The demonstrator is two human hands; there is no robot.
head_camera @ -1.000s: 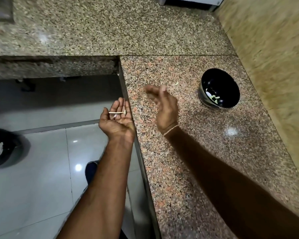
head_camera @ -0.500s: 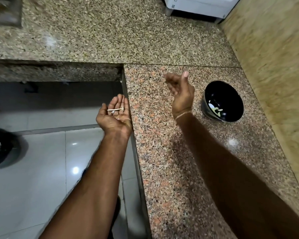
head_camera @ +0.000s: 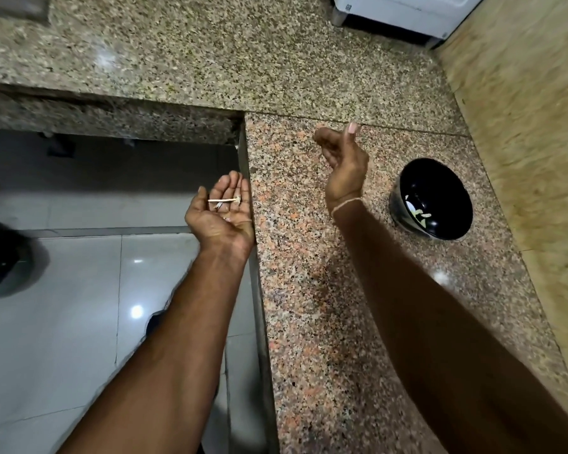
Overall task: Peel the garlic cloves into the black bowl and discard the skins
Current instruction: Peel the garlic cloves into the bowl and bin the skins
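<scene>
Head view, speckled pink-and-grey granite worktop (head_camera: 325, 322) right, glossy grey tiled floor (head_camera: 63, 339) lower left, round black bowl (head_camera: 440, 191) right, left grip (head_camera: 225, 211) flat, cradling pale garlic stem (head_camera: 223, 200), right grip (head_camera: 341, 162) loosely apart, empty.

Speckled pinkish granite counter (head_camera: 325, 322) running along the wall, and the black bowl (head_camera: 432, 198) sits right on it near the far end, a few pale pieces inside.

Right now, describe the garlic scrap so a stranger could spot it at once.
Find the pink granite counter and its left edge, where the left hand lies palm up. Across its fingers rests the garlic scrap, a thin pale stem with papery bits, unlike the pieces in the black bowl.
</scene>
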